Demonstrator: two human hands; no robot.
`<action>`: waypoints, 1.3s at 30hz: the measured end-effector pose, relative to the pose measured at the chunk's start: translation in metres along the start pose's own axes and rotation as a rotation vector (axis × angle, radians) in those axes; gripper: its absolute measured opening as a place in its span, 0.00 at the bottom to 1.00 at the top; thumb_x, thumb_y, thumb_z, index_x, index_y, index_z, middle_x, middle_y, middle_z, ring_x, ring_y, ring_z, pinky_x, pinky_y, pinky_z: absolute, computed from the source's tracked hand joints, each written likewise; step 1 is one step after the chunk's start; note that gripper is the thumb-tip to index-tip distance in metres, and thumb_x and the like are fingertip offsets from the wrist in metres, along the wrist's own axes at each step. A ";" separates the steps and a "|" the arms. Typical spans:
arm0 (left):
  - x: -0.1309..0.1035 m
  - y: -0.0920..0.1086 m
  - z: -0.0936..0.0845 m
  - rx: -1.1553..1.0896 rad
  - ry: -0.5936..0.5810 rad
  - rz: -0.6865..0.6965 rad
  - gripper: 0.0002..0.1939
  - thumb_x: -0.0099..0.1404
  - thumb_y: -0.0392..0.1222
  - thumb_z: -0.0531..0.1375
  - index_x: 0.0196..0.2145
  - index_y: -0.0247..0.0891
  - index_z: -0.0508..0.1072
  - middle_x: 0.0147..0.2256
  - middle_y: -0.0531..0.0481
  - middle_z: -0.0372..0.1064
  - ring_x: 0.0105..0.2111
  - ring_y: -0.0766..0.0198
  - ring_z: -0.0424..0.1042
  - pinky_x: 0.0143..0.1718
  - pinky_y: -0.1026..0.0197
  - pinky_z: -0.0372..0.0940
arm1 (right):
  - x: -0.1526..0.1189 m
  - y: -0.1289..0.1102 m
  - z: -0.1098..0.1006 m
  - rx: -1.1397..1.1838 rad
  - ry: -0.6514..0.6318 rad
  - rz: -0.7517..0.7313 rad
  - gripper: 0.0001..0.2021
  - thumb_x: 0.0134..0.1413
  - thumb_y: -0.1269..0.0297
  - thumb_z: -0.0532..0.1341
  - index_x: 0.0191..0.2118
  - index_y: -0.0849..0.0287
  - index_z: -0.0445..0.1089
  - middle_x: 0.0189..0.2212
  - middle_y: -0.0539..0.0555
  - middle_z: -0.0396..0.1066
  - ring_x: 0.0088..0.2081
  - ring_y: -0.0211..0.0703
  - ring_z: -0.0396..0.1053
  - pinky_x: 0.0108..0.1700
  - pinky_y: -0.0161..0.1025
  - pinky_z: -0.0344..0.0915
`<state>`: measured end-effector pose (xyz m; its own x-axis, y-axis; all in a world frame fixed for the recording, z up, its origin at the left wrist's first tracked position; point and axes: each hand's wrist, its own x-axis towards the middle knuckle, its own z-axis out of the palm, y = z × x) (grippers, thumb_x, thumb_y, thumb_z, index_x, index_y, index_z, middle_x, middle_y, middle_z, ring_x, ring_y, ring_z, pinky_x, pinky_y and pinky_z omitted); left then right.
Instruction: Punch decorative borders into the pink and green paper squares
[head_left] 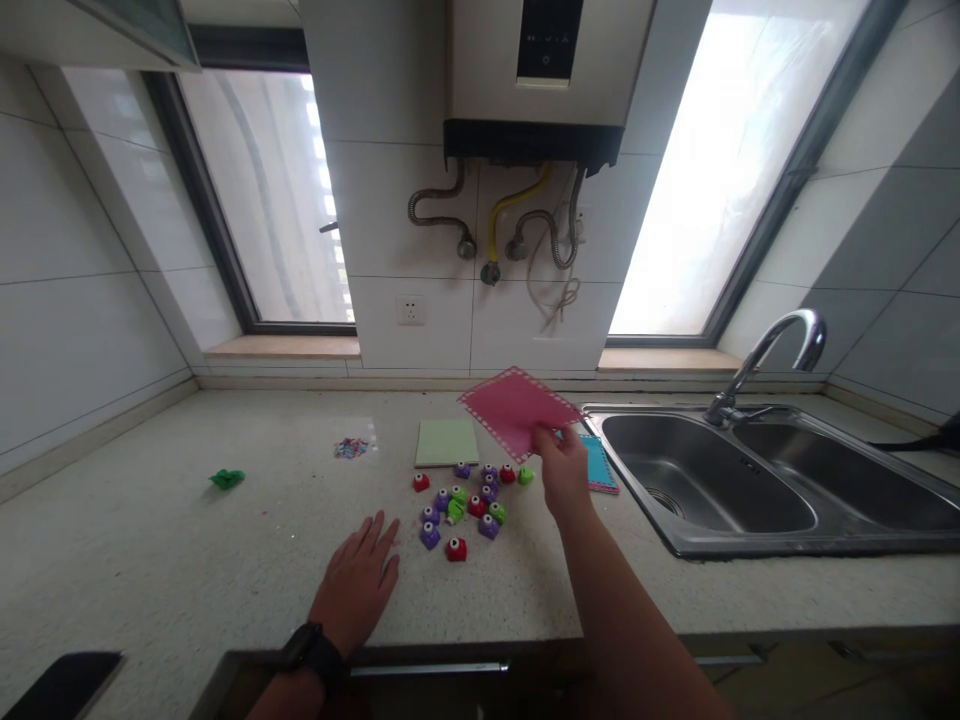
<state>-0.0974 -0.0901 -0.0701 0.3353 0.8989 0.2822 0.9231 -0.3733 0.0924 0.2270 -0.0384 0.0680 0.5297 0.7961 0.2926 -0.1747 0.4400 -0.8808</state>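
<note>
My right hand grips a pink card with a pale dashed border by its near corner, holding it up over the counter. Partly behind that hand lies a blue card with a patterned edge, beside the sink. My left hand rests flat on the counter with its fingers spread, a dark watch at the wrist. Between the hands are several small one-eyed figures: red, purple and green. A pale green square pad lies just behind them.
A double sink with a tall faucet occupies the right side. Colourful small bits lie on a clear sheet, and a crumpled green piece is farther left. A dark flat object sits at the lower left. The water heater hangs above.
</note>
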 end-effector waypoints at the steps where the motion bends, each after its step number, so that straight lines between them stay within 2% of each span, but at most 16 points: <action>1: 0.000 0.001 -0.002 -0.003 -0.007 -0.002 0.26 0.72 0.46 0.47 0.65 0.42 0.62 0.67 0.42 0.55 0.66 0.49 0.55 0.63 0.44 0.55 | 0.006 0.005 -0.010 -0.001 0.041 0.027 0.15 0.47 0.58 0.69 0.41 0.58 0.73 0.28 0.49 0.74 0.27 0.39 0.70 0.32 0.38 0.69; 3: 0.001 0.002 -0.005 -0.007 -0.025 -0.011 0.26 0.72 0.46 0.47 0.65 0.42 0.62 0.67 0.43 0.55 0.66 0.49 0.55 0.62 0.44 0.55 | 0.019 0.016 -0.034 -0.010 0.164 0.076 0.12 0.47 0.58 0.69 0.35 0.58 0.70 0.23 0.44 0.68 0.22 0.34 0.64 0.28 0.33 0.65; 5: 0.001 0.001 -0.007 -0.011 -0.042 -0.026 0.26 0.72 0.47 0.47 0.65 0.43 0.62 0.67 0.44 0.55 0.66 0.49 0.55 0.62 0.44 0.55 | 0.034 0.024 -0.062 -0.028 0.286 0.145 0.11 0.48 0.59 0.68 0.32 0.58 0.68 0.22 0.43 0.65 0.21 0.32 0.61 0.24 0.31 0.62; 8: 0.003 -0.001 -0.007 -0.024 -0.053 -0.042 0.26 0.72 0.48 0.48 0.65 0.45 0.62 0.67 0.46 0.56 0.66 0.50 0.56 0.61 0.44 0.56 | 0.056 0.032 -0.100 -0.070 0.460 0.284 0.08 0.53 0.63 0.66 0.36 0.60 0.68 0.26 0.45 0.67 0.22 0.33 0.63 0.23 0.31 0.61; 10: 0.003 -0.002 -0.006 -0.036 -0.048 -0.039 0.26 0.71 0.48 0.48 0.65 0.46 0.63 0.66 0.46 0.56 0.65 0.51 0.56 0.61 0.44 0.56 | 0.068 0.035 -0.117 -0.100 0.561 0.363 0.08 0.60 0.64 0.62 0.43 0.62 0.69 0.34 0.50 0.70 0.27 0.35 0.68 0.28 0.34 0.67; 13: 0.002 -0.003 -0.005 -0.043 -0.034 -0.033 0.26 0.71 0.49 0.49 0.64 0.46 0.64 0.66 0.46 0.56 0.65 0.51 0.56 0.61 0.45 0.56 | 0.076 0.043 -0.129 -0.131 0.625 0.450 0.15 0.64 0.60 0.61 0.52 0.61 0.68 0.48 0.57 0.70 0.42 0.45 0.72 0.42 0.46 0.73; 17: 0.001 -0.003 -0.004 -0.038 -0.020 -0.032 0.26 0.71 0.49 0.49 0.64 0.46 0.64 0.66 0.45 0.56 0.65 0.50 0.57 0.61 0.44 0.56 | 0.074 0.060 -0.125 -0.146 0.635 0.506 0.17 0.64 0.60 0.61 0.55 0.61 0.67 0.52 0.59 0.69 0.48 0.49 0.71 0.47 0.51 0.71; 22: 0.001 -0.003 -0.004 -0.031 -0.019 -0.024 0.26 0.71 0.49 0.49 0.64 0.46 0.64 0.66 0.45 0.57 0.65 0.50 0.57 0.61 0.44 0.57 | 0.065 0.073 -0.117 -0.126 0.603 0.550 0.17 0.64 0.60 0.61 0.55 0.61 0.67 0.51 0.59 0.69 0.46 0.48 0.72 0.46 0.50 0.72; 29: 0.002 -0.007 0.003 -0.028 0.008 -0.013 0.26 0.71 0.49 0.49 0.64 0.48 0.64 0.66 0.47 0.58 0.64 0.50 0.58 0.60 0.44 0.58 | 0.060 0.066 -0.115 -0.214 0.447 0.644 0.16 0.65 0.59 0.60 0.54 0.61 0.67 0.47 0.57 0.71 0.41 0.44 0.73 0.41 0.45 0.74; 34: 0.002 -0.007 0.002 -0.013 -0.008 -0.010 0.26 0.71 0.49 0.49 0.64 0.46 0.64 0.66 0.47 0.58 0.65 0.51 0.58 0.60 0.44 0.58 | 0.048 0.055 -0.126 -0.474 0.205 0.724 0.14 0.66 0.57 0.57 0.46 0.64 0.69 0.33 0.53 0.73 0.28 0.38 0.72 0.29 0.37 0.70; 36: 0.002 -0.005 0.001 -0.013 -0.015 -0.016 0.26 0.71 0.49 0.48 0.65 0.47 0.63 0.66 0.47 0.57 0.65 0.51 0.57 0.61 0.44 0.57 | 0.042 0.049 -0.134 -0.632 0.106 0.738 0.15 0.64 0.57 0.57 0.38 0.66 0.71 0.24 0.54 0.71 0.22 0.40 0.71 0.22 0.35 0.63; 39: 0.002 -0.002 -0.003 -0.014 -0.031 -0.019 0.26 0.71 0.48 0.48 0.65 0.45 0.63 0.66 0.46 0.56 0.65 0.50 0.56 0.61 0.44 0.57 | 0.034 0.041 -0.145 -0.849 -0.005 0.702 0.16 0.61 0.56 0.56 0.34 0.65 0.71 0.18 0.54 0.68 0.19 0.44 0.71 0.20 0.36 0.58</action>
<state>-0.0992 -0.0883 -0.0672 0.3234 0.9125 0.2506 0.9268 -0.3589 0.1107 0.3581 -0.0533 -0.0121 0.5322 0.7599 -0.3733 0.1931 -0.5383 -0.8203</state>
